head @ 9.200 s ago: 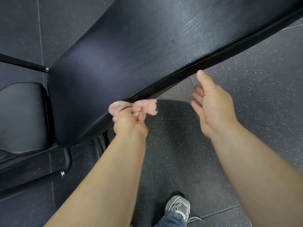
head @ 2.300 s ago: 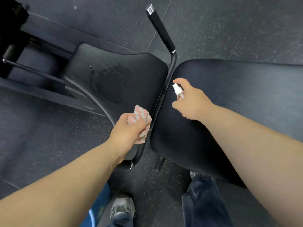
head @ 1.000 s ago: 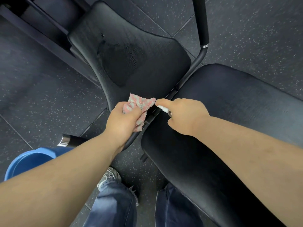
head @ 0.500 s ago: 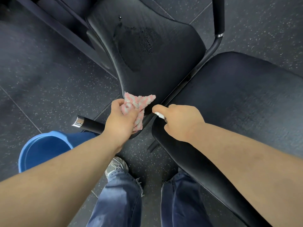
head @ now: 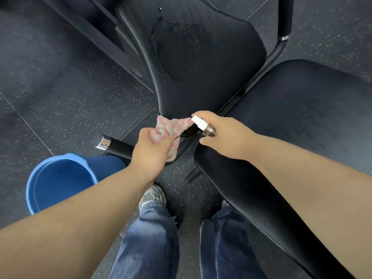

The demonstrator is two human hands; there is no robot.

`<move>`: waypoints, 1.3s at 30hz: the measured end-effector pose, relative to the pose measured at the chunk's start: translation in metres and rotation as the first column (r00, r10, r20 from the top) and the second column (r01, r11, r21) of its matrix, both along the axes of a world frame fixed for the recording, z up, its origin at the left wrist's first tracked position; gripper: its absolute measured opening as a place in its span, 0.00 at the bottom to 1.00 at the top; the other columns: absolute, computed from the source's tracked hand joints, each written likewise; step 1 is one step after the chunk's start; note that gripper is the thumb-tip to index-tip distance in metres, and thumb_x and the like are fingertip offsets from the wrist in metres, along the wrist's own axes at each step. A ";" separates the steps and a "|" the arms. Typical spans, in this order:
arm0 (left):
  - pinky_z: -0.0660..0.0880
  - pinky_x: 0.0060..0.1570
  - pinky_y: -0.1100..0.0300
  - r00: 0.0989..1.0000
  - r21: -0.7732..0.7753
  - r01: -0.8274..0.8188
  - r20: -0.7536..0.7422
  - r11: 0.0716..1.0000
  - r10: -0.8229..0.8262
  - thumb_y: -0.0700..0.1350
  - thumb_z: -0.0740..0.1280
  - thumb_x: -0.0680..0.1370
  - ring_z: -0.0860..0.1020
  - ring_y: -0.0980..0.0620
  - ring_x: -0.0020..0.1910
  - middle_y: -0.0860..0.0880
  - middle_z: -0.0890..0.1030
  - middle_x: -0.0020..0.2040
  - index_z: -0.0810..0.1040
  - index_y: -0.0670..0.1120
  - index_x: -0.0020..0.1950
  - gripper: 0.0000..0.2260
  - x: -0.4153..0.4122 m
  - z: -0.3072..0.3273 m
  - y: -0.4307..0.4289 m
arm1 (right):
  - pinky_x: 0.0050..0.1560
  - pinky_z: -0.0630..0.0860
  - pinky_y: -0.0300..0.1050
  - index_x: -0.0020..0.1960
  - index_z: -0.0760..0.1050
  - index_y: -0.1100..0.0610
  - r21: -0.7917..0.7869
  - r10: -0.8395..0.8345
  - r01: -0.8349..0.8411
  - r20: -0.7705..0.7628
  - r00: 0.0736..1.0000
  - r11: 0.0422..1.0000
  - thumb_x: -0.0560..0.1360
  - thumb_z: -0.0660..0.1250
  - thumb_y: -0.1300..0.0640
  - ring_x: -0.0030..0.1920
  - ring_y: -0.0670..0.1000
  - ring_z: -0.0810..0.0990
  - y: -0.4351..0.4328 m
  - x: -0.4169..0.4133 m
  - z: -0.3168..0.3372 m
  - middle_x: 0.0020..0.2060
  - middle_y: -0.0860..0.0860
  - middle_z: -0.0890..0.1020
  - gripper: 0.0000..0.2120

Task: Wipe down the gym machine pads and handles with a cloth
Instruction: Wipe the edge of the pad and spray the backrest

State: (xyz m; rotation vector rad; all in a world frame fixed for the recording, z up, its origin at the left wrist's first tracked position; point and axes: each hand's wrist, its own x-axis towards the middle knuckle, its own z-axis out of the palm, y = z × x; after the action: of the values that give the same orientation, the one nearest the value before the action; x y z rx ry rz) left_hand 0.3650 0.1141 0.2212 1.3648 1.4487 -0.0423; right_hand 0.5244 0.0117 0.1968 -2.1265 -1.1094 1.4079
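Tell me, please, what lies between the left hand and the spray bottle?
The striped cloth, gripped by the left hand, stretches toward the spray bottle; head view.

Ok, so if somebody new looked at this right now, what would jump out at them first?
The pink striped cloth bunched in the left hand at the centre, with the right hand aiming a small spray bottle at it from close by. Next, the bright blue bucket on the floor at lower left, and the dark wet patch on the seat pad above the hands.
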 end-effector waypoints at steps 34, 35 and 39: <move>0.70 0.35 0.56 0.751 0.336 0.656 -0.204 0.676 -0.628 0.46 0.63 0.78 0.76 0.45 0.43 0.46 0.77 0.45 0.68 0.51 0.43 0.06 0.128 -0.053 -0.036 | 0.41 0.58 0.51 0.46 0.69 0.57 0.005 -0.062 0.114 0.864 0.499 0.993 0.74 0.66 0.60 0.38 0.56 0.65 -0.039 0.134 -0.008 0.38 0.54 0.67 0.05; 0.70 0.38 0.55 0.741 0.404 0.658 -0.197 0.636 -0.642 0.44 0.63 0.78 0.75 0.45 0.45 0.47 0.77 0.45 0.69 0.51 0.42 0.06 0.142 -0.056 -0.036 | 0.40 0.58 0.52 0.46 0.72 0.59 0.051 -0.090 0.097 0.885 0.457 0.994 0.73 0.67 0.62 0.37 0.56 0.64 -0.042 0.142 -0.011 0.37 0.54 0.66 0.05; 0.66 0.40 0.60 0.804 0.570 0.479 0.020 0.667 -0.594 0.40 0.65 0.77 0.71 0.51 0.42 0.50 0.72 0.48 0.75 0.45 0.46 0.01 0.220 -0.056 -0.029 | 0.42 0.58 0.52 0.48 0.75 0.62 0.077 -0.112 0.109 0.927 0.359 0.991 0.73 0.68 0.61 0.39 0.57 0.65 -0.051 0.172 -0.016 0.40 0.59 0.75 0.06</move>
State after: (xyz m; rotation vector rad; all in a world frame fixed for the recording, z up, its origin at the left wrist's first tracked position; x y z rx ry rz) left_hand 0.5854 0.0849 0.1656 2.1789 0.8468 0.1355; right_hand 0.6965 -0.0398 0.1805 -2.9831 -1.2068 -0.0807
